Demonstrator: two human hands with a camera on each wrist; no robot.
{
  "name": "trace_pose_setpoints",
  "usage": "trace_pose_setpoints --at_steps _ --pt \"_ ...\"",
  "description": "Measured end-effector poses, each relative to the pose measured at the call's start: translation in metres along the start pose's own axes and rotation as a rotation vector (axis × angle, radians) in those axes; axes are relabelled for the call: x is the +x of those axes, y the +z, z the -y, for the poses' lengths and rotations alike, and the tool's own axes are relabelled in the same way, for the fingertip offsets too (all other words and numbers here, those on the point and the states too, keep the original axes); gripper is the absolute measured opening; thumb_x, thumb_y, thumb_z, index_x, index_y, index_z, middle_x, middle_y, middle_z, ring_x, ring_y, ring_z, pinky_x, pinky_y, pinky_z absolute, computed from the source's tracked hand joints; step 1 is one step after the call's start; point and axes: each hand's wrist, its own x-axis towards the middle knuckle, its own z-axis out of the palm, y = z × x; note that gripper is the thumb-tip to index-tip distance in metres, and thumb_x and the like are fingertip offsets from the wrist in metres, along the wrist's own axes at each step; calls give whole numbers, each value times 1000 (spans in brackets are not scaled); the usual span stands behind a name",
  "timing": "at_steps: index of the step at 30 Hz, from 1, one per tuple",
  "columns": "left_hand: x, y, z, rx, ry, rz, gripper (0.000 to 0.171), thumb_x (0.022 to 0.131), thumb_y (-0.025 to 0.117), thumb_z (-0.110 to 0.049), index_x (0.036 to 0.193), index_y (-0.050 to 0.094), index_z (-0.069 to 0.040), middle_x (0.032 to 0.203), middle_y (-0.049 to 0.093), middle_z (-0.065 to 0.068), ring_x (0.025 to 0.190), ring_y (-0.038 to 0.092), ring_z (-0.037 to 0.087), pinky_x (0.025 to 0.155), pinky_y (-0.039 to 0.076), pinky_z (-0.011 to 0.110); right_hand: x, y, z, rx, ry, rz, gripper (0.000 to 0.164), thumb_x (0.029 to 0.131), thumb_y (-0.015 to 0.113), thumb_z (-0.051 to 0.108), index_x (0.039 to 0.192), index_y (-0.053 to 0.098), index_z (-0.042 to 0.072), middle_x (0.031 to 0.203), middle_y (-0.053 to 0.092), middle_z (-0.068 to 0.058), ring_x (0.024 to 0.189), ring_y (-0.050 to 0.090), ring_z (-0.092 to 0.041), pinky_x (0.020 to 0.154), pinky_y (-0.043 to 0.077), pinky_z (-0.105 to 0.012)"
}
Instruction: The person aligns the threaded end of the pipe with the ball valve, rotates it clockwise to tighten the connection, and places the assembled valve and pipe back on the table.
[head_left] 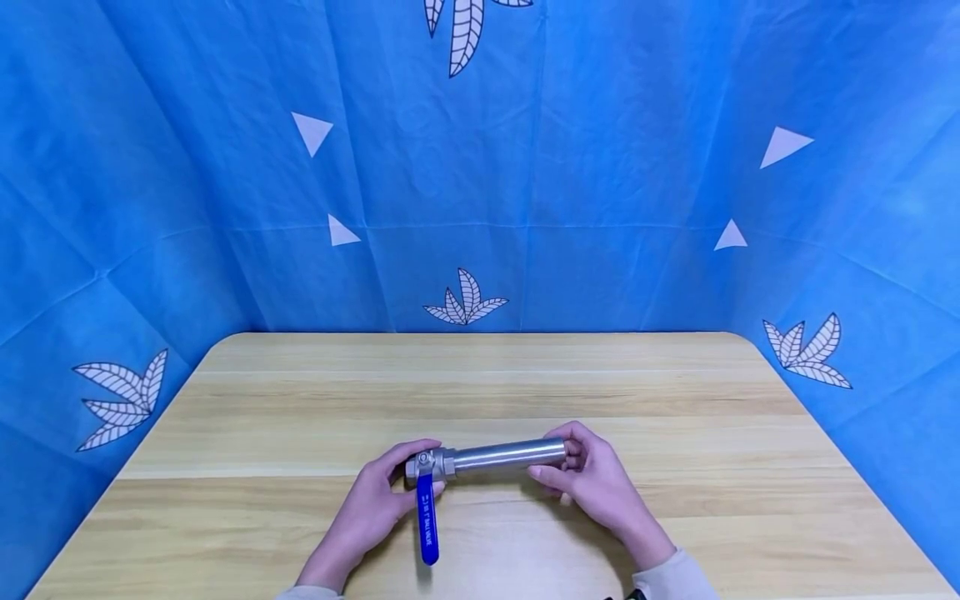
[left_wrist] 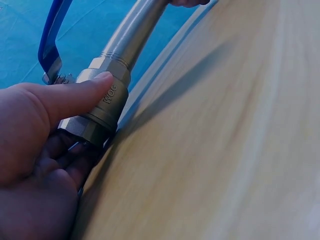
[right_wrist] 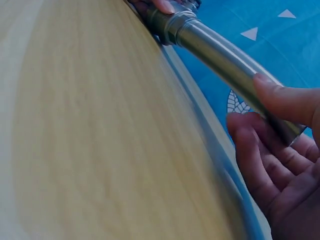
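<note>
A metal ball valve (head_left: 433, 463) with a long blue lever handle (head_left: 427, 525) is joined to a straight silver pipe (head_left: 510, 455). My left hand (head_left: 375, 504) grips the valve body, thumb on the near side beside raised lettering (left_wrist: 108, 94) in the left wrist view. The lever points toward me. At the pipe's free right end, my right hand (head_left: 600, 483) holds the tube between thumb and fingers; the right wrist view shows the open end of the pipe (right_wrist: 230, 62) near the palm. Shadows lie on the wood beneath the valve and pipe.
A light wooden table (head_left: 480, 383) with rounded far corners spans the work area. Blue cloth (head_left: 600, 167) with white leaf and triangle prints hangs behind it and along both sides.
</note>
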Motion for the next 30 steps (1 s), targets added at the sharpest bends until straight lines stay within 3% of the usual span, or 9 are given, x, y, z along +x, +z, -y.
trace_pose_setpoints --at_steps 6,12,17,30 --pt "-1 -1 1 0 -4 7 48 93 85 -12 133 73 -36 147 68 1 147 56 37 124 44 60 0 1 -3 45 -65 -7 47 80 93 6 117 64 -2 112 74 -21 97 74 -20 86 66 -26" --pt "0 0 1 -13 2 18 48 92 85 -14 134 73 -35 146 68 0 147 56 36 125 44 60 0 2 -3 91 -84 -18 52 78 91 -2 121 62 -3 114 73 -24 92 73 -15 78 65 -25" --pt "0 0 1 -13 -1 23 48 92 86 -14 133 73 -35 145 69 -2 148 55 36 125 42 62 0 2 -2 112 -106 -22 56 77 91 -6 126 65 -3 119 72 -25 95 73 -16 83 66 -25" --pt "-2 -1 -1 -8 -11 11 48 92 85 -13 133 73 -35 146 68 0 148 55 38 125 42 62 -1 2 1 32 -46 -90 41 80 96 15 115 77 6 103 77 -14 87 71 -14 80 60 -23"
